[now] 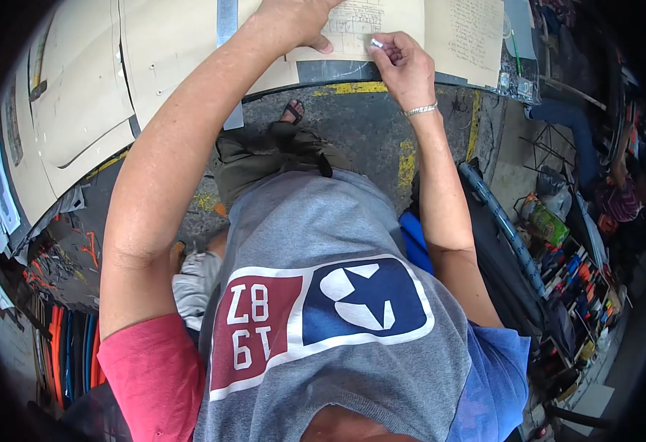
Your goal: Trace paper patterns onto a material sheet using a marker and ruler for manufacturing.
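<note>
My left hand (293,23) rests on a tan card sheet (352,46) that carries handwriting and ruled lines. Its thumb is stretched away from the fingers, which the top edge of the head view partly cuts off. Over the right part of that sheet, my right hand (405,70) is closed in a pinch. Between its thumb and fingers sits a small white piece of chalk (376,44). A dark sheet (334,71) with faint white lines shows under the card along the table's near edge.
Large tan card sheets (80,103) cover the table's left. A metal ruler (227,20) lies beside my left forearm. Handwritten paper (464,37) and a green pen (516,51) are to the right. Rolled material (503,228) and cluttered shelves (577,295) stand on my right; another person (617,199) is beyond.
</note>
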`<state>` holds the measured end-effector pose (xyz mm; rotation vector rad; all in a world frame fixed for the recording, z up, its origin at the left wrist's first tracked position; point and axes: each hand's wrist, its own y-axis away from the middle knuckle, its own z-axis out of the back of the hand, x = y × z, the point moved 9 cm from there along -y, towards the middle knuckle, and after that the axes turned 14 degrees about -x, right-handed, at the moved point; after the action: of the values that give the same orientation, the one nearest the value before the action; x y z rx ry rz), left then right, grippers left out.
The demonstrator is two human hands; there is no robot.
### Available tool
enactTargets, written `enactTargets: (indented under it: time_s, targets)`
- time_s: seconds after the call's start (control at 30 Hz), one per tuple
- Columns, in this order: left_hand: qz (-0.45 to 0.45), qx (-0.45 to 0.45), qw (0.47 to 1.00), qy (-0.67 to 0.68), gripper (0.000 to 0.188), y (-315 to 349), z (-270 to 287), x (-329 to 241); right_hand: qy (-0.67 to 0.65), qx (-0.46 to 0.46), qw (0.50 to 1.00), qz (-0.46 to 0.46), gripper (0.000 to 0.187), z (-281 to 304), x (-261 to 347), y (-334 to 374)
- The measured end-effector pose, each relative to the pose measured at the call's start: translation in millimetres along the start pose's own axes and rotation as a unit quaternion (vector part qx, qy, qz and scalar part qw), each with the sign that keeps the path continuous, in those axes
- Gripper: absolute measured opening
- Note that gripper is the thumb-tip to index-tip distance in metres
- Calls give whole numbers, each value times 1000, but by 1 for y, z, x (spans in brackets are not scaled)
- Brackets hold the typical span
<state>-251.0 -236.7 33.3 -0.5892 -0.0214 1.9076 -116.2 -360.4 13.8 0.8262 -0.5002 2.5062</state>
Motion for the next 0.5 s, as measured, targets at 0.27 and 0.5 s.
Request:
enactTargets:
  time_s: [0.27,0.5]
  targets:
    - [-5,11,1000,-17,99,-7,6,-9,-31,-30,999,-3,19,2,0,3]
    - [39,75,985,-148,99,-14,0,-9,-134,-56,988,-59,28,6,-19,-8]
